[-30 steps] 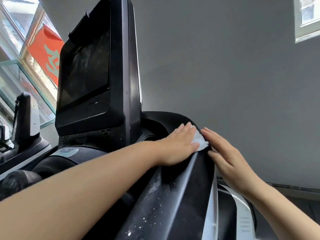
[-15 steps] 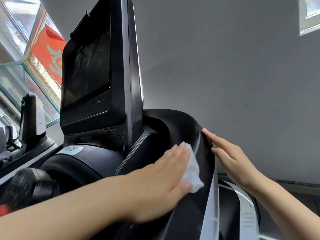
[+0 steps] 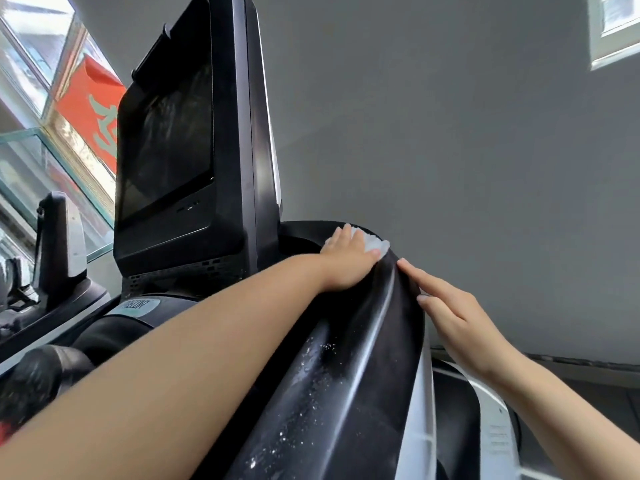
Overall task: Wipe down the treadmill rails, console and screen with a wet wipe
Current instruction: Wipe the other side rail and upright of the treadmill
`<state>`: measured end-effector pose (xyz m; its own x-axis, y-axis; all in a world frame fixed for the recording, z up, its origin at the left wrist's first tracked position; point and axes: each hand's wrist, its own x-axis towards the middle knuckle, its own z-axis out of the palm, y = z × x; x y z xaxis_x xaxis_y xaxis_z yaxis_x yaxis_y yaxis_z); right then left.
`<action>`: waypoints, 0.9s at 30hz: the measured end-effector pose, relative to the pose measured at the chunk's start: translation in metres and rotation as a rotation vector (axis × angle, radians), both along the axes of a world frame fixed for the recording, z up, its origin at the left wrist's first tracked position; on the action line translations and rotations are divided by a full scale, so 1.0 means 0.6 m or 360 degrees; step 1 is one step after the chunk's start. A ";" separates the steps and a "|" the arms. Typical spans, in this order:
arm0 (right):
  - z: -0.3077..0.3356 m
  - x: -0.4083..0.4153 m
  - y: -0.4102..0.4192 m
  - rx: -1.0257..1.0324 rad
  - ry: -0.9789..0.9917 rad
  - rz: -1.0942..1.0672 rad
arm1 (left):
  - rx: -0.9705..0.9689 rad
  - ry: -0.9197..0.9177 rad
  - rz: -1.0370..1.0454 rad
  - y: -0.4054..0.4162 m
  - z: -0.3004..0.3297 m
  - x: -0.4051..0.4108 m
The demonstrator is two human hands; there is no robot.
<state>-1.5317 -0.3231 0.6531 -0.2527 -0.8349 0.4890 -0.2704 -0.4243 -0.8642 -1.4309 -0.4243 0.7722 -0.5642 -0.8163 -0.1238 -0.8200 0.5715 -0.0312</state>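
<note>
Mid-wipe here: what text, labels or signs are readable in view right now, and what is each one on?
Oval badge on the treadmill housing below the screen: lettering appears mirrored or upside down, not readable.
Red banner outside the window: one large pale character, partly cut off, unreadable.
Grey side panel by the right arm: small printed lines, too blurred.
Nothing else.

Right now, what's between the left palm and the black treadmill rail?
In the head view, the crumpled white wet wipe lies under the left hand, pressed onto the glossy black treadmill rail.

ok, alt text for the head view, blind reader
A left hand presses a white wet wipe flat on a black treadmill rail; the right hand touches the rail's outer edge, fingers straight. The dark screen stands left.
</note>
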 end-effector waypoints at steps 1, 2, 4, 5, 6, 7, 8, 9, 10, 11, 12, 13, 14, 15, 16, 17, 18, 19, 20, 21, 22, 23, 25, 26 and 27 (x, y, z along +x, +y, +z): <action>0.000 0.000 -0.001 -0.0008 -0.0021 0.0003 | -0.0009 -0.0016 0.0025 -0.005 0.002 -0.005; -0.001 0.000 -0.002 -0.0016 -0.0062 -0.0011 | -0.0013 -0.0034 0.0017 -0.005 0.004 -0.007; -0.004 -0.002 -0.003 -0.0032 -0.0161 -0.0074 | -0.0003 -0.0084 -0.0082 0.012 0.004 -0.003; -0.004 -0.003 -0.003 -0.0050 -0.0209 -0.0107 | 0.0023 -0.0116 -0.0170 0.025 0.004 0.002; -0.004 -0.003 -0.001 -0.0076 -0.0251 -0.0130 | 0.0072 -0.0147 -0.0231 0.041 0.006 0.009; -0.004 -0.002 0.002 -0.0102 -0.0280 -0.0138 | 0.0121 -0.0173 -0.0288 0.059 0.010 0.020; -0.004 0.000 0.007 -0.0124 -0.0282 -0.0136 | 0.0159 -0.0184 -0.0353 0.079 0.015 0.034; -0.004 0.002 0.012 -0.0141 -0.0262 -0.0126 | 0.0189 -0.0191 -0.0428 0.096 0.017 0.052; -0.004 0.003 0.017 -0.0151 -0.0232 -0.0118 | 0.0225 -0.0202 -0.0486 0.113 0.019 0.076; -0.004 0.004 0.024 -0.0159 -0.0200 -0.0115 | 0.0260 -0.0217 -0.0521 0.131 0.019 0.103; -0.006 0.003 0.029 -0.0162 -0.0170 -0.0117 | 0.0279 -0.0228 -0.0545 0.151 0.020 0.130; -0.009 0.002 0.035 -0.0155 -0.0148 -0.0122 | 0.0282 -0.0272 -0.0575 0.172 0.020 0.153; -0.011 0.001 0.039 -0.0142 -0.0131 -0.0133 | 0.0283 -0.0323 -0.0601 0.188 0.022 0.172; -0.013 -0.001 0.042 -0.0129 -0.0124 -0.0152 | 0.0280 -0.0365 -0.0612 0.200 0.023 0.187; -0.014 -0.002 0.044 -0.0125 -0.0122 -0.0177 | 0.0271 -0.0408 -0.0603 0.203 0.022 0.195; -0.014 -0.003 0.046 -0.0130 -0.0128 -0.0206 | 0.0254 -0.0447 -0.0589 0.202 0.023 0.196; -0.013 -0.004 0.046 -0.0140 -0.0140 -0.0238 | 0.0223 -0.0478 -0.0578 0.199 0.025 0.189; -0.011 -0.005 0.046 -0.0153 -0.0157 -0.0270 | 0.0197 -0.0491 -0.0565 0.194 0.026 0.176; -0.009 -0.005 0.045 -0.0173 -0.0175 -0.0300 | 0.0209 -0.0482 -0.0520 0.186 0.026 0.159; -0.008 -0.005 0.045 -0.0195 -0.0189 -0.0325 | 0.0237 -0.0460 -0.0445 0.176 0.026 0.141; -0.007 -0.004 0.046 -0.0224 -0.0200 -0.0353 | 0.0248 -0.0434 -0.0388 0.166 0.026 0.120; -0.005 -0.002 0.047 -0.0251 -0.0208 -0.0381 | 0.0241 -0.0422 -0.0369 0.156 0.026 0.099; 0.000 0.003 0.047 -0.0302 -0.0221 -0.0419 | 0.0202 -0.0403 -0.0398 0.136 0.022 0.065; 0.005 0.006 0.046 -0.0323 -0.0209 -0.0435 | 0.0176 -0.0398 -0.0408 0.124 0.017 0.051; 0.011 0.007 0.043 -0.0336 -0.0185 -0.0450 | 0.0140 -0.0401 -0.0401 0.111 0.013 0.036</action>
